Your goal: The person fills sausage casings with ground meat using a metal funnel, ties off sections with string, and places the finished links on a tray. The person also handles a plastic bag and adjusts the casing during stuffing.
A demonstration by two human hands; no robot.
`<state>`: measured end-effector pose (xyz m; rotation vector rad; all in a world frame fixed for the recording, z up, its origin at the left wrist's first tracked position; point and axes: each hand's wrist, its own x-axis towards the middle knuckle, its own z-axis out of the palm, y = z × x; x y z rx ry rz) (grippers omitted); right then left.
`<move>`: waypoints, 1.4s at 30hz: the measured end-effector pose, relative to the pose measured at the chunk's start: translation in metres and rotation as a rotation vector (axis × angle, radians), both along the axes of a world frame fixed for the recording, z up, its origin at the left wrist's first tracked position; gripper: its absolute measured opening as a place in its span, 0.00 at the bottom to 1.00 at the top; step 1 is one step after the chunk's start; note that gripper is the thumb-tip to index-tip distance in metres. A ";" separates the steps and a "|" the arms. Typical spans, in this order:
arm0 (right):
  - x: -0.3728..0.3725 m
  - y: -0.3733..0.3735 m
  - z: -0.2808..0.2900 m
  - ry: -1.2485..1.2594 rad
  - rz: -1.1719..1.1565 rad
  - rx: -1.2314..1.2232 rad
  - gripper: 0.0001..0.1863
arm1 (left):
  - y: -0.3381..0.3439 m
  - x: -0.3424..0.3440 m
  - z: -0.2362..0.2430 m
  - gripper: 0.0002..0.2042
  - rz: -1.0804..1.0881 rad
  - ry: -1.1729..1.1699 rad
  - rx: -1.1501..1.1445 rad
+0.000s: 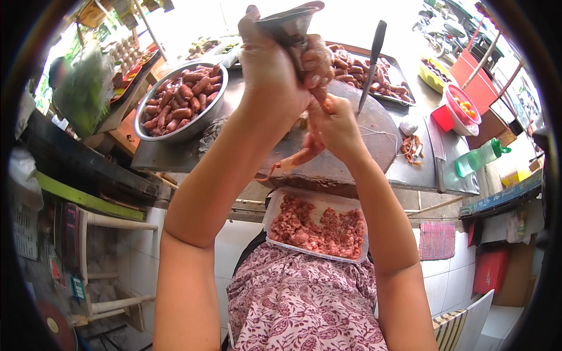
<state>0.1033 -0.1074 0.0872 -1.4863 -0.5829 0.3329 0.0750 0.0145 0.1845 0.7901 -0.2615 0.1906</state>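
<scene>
My left hand is raised over the table, its fingers wrapped round a dark, wide-mouthed funnel. Just below it, the fingers of my right hand close on a sausage casing, which runs down from the funnel. Its lower part looks pink and filled, and the end hangs thin and limp. On my lap rests a clear plastic container of ground meat. A knife with a black handle stands upright at the round chopping board; thin white string lies there.
A metal bowl of sausages stands left, and a tray of sausages lies behind the board. Right of the board are scraps, a wide blade, a green bottle and a pink basket. A wooden chair stands left.
</scene>
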 end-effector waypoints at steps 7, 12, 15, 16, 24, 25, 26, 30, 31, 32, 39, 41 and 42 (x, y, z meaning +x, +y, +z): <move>0.010 -0.019 0.021 -0.493 -0.189 -0.301 0.11 | -0.002 -0.011 0.009 0.39 -0.046 -0.107 -0.017; 0.039 -0.030 0.037 -0.163 -0.105 -0.054 0.09 | 0.004 -0.020 0.041 0.36 -0.058 -0.254 -0.048; 0.052 -0.025 0.033 -0.292 -0.242 -0.063 0.05 | 0.008 -0.019 0.047 0.36 -0.071 -0.325 -0.023; 0.054 -0.024 0.032 -0.453 -0.313 -0.096 0.07 | 0.010 -0.019 0.047 0.36 -0.067 -0.330 -0.027; 0.060 -0.033 0.035 -0.842 -0.484 -0.322 0.20 | 0.040 -0.046 0.048 0.28 -0.195 -0.400 0.162; 0.063 -0.034 0.037 -0.880 -0.486 -0.108 0.19 | 0.041 -0.049 0.048 0.24 -0.093 -0.456 0.209; 0.061 -0.034 0.035 -0.350 -0.251 0.072 0.21 | 0.039 -0.050 0.045 0.23 0.029 -0.427 0.122; 0.059 -0.024 0.022 -0.720 -0.491 0.072 0.15 | 0.042 -0.063 0.036 0.26 0.041 -0.480 0.154; 0.059 -0.023 0.018 -0.793 -0.520 0.080 0.15 | 0.044 -0.065 0.036 0.21 -0.035 -0.519 0.162; 0.060 -0.024 0.016 -0.804 -0.526 0.047 0.15 | 0.045 -0.067 0.036 0.19 -0.027 -0.516 0.200; 0.067 -0.057 0.032 -0.811 -0.486 -0.256 0.21 | 0.047 -0.091 0.064 0.25 0.011 -0.392 0.146; 0.065 -0.066 0.036 -0.452 -0.310 -0.056 0.20 | 0.043 -0.096 0.073 0.37 0.031 -0.503 0.195; 0.065 -0.070 0.037 -0.267 -0.251 0.036 0.19 | 0.040 -0.097 0.075 0.44 0.014 -0.495 0.252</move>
